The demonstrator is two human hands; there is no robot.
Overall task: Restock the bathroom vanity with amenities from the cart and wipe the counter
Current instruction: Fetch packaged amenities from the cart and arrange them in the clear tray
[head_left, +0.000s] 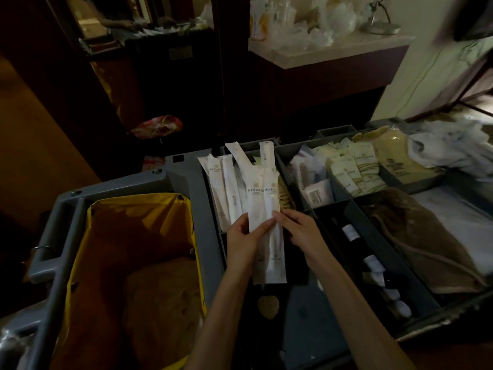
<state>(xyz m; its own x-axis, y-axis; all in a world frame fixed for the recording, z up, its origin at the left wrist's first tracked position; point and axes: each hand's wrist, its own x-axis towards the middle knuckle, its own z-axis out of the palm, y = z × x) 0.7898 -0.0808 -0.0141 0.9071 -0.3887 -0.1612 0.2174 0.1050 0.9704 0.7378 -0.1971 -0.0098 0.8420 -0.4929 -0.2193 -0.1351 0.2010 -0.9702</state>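
Observation:
A grey housekeeping cart stands in front of me with amenities sorted in compartments. My left hand grips two long white amenity packets over the leftmost compartment, its fingers wrapped across them. My right hand pinches the right edge of the same packets with its fingertips. More long white packets stand upright in that compartment behind the held ones. The vanity counter is at the back, pale and cluttered with white wrappers and bottles.
A yellow waste bag fills the cart's left bin. Small cream sachets fill the middle compartments, dark bottles lie in a front slot, a brown cloth and white linens sit at the right. A dark cabinet stands behind.

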